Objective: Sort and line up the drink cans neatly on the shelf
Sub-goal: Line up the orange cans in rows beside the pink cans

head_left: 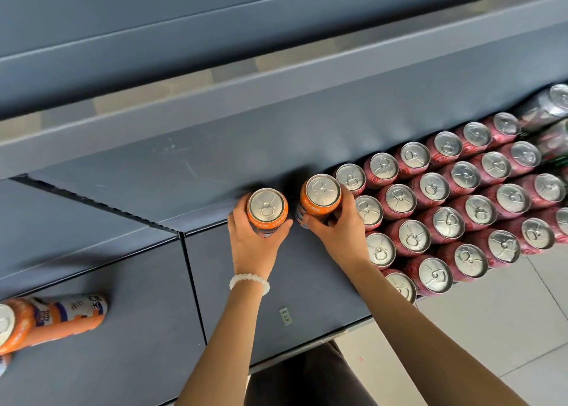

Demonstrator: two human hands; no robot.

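Two hands, left point(252, 239) and right point(341, 230), each curl fingers round an upright orange can point(266, 210) (second point(321, 195) beside red cans point(445, 209)).

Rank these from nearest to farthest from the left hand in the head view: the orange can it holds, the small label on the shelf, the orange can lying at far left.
1. Orange can, gripped in the left hand.
2. Small label, toward the shelf's front edge, below the wrist.
3. Lying orange can, at far left.
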